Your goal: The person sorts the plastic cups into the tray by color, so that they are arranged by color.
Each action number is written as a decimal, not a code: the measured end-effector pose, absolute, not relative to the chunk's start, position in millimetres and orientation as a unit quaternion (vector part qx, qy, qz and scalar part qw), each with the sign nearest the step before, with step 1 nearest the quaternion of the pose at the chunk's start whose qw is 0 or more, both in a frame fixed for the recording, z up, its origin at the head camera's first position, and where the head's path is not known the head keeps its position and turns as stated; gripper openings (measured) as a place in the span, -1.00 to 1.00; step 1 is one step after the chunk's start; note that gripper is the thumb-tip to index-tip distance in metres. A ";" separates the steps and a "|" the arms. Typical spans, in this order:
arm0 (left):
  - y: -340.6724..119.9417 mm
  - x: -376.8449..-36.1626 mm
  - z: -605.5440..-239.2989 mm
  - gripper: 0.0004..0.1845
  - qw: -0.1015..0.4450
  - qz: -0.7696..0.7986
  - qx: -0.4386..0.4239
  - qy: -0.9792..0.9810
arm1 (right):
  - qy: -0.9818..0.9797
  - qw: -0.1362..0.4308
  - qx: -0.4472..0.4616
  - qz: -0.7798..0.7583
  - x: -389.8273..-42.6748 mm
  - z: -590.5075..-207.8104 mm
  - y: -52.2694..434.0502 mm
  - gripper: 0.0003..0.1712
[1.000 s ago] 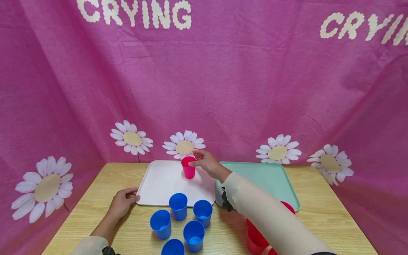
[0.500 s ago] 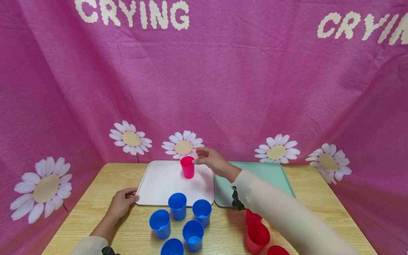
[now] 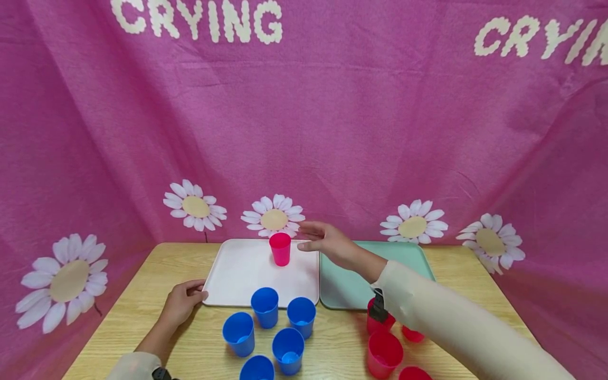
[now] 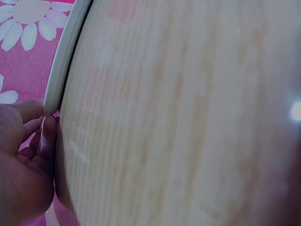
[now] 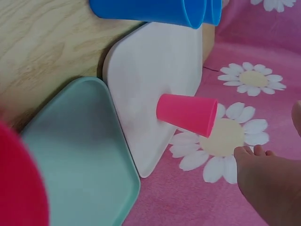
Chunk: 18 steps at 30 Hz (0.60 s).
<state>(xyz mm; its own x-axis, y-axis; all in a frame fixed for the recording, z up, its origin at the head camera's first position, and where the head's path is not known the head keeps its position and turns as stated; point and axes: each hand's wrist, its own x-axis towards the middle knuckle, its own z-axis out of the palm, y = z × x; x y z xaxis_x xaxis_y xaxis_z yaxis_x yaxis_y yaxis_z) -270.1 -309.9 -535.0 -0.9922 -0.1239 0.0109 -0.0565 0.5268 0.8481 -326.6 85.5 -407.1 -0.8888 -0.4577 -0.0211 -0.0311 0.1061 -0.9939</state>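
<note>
A pinkish-red plastic cup (image 3: pixel 281 249) stands upright on the white tray (image 3: pixel 237 274), toward its back right. Just right of it is my right hand (image 3: pixel 328 245), apart from the cup, fingers stretched out and holding nothing. The right wrist view shows the same cup (image 5: pixel 187 113) with a gap between it and the hand (image 5: pixel 268 181). My left hand (image 3: pixel 181 303) pinches the front left corner of the white tray; in the left wrist view its fingers (image 4: pixel 35 127) meet the tray's rim (image 4: pixel 59 70).
Several blue cups (image 3: pixel 288 351) stand in front of the white tray. A green tray (image 3: pixel 347 285) lies against its right side. Several red cups (image 3: pixel 383 353) stand at the front right, partly under my right forearm. A pink cloth (image 3: pixel 332 132) hangs behind the table.
My right hand has let go of the pinkish-red cup and drawn away to the right. The cup stays on the white tray. My left hand has kept its place.
</note>
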 end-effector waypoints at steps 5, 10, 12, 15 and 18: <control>-309.8 -269.5 -535.8 -0.59 0.035 -0.482 0.052 -0.874 | 0.732 0.167 -0.191 -0.633 -313.4 -403.7 101.2 -0.19; -308.7 -269.9 -536.8 -0.59 0.032 -0.482 0.056 -0.874 | 0.736 0.166 -0.192 -0.627 -298.1 -397.5 117.9 -0.18; -308.3 -269.7 -536.5 -0.59 0.033 -0.481 0.054 -0.875 | 0.737 0.163 -0.195 -0.627 -292.5 -396.2 125.9 -0.18; -308.4 -270.3 -536.7 -0.60 0.036 -0.479 0.053 -0.875 | 0.739 0.158 -0.200 -0.624 -284.5 -394.4 137.5 -0.17; -308.8 -271.0 -537.0 -0.59 0.037 -0.477 0.052 -0.877 | 0.740 0.156 -0.207 -0.621 -277.5 -393.8 148.3 -0.17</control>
<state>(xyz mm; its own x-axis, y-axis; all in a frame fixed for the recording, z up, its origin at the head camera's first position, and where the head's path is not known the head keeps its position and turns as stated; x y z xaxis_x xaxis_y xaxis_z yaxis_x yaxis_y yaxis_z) -271.0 -308.8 -537.0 -0.9918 -0.1271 0.0153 -0.0562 0.5398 0.8399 -277.5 148.3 -393.8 -0.8657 -0.4999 0.0262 -0.1121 0.1427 -0.9834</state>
